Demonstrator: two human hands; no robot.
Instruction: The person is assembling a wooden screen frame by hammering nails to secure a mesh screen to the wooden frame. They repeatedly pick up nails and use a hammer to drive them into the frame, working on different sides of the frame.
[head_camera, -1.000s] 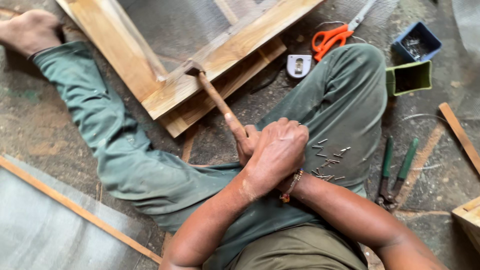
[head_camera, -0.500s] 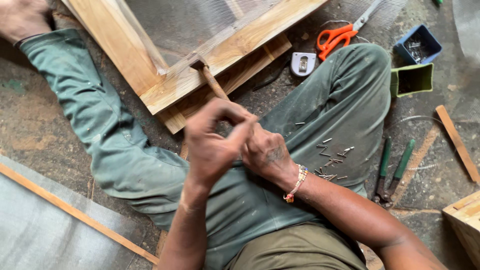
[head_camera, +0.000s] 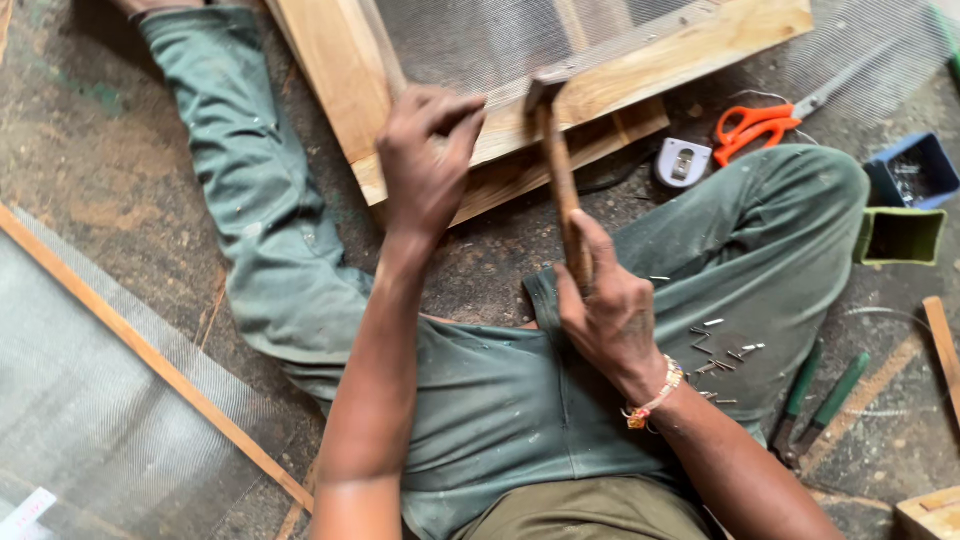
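Observation:
My right hand (head_camera: 610, 315) grips the wooden handle of a hammer (head_camera: 560, 190). Its metal head is raised just over the near edge of a wooden frame (head_camera: 330, 70) covered with wire mesh (head_camera: 480, 40). My left hand (head_camera: 425, 155) hovers over that same edge, left of the hammer head, with thumb and fingers pinched together. Whether anything is between them is hidden. Several small nails (head_camera: 720, 350) lie loose on my right thigh, on green trousers.
Orange-handled scissors (head_camera: 750, 125) and a small tape measure (head_camera: 683, 162) lie beyond my right knee. A blue box (head_camera: 915, 170) and a green box (head_camera: 900, 237) stand at the right. Green-handled pliers (head_camera: 820, 400) rest on the floor. A mesh panel edged by a wooden strip (head_camera: 130, 340) lies at the left.
My hands were together over my lap. The left hand has risen to the frame's edge with fingers pinched, and the hammer has swung upright, its head above the frame.

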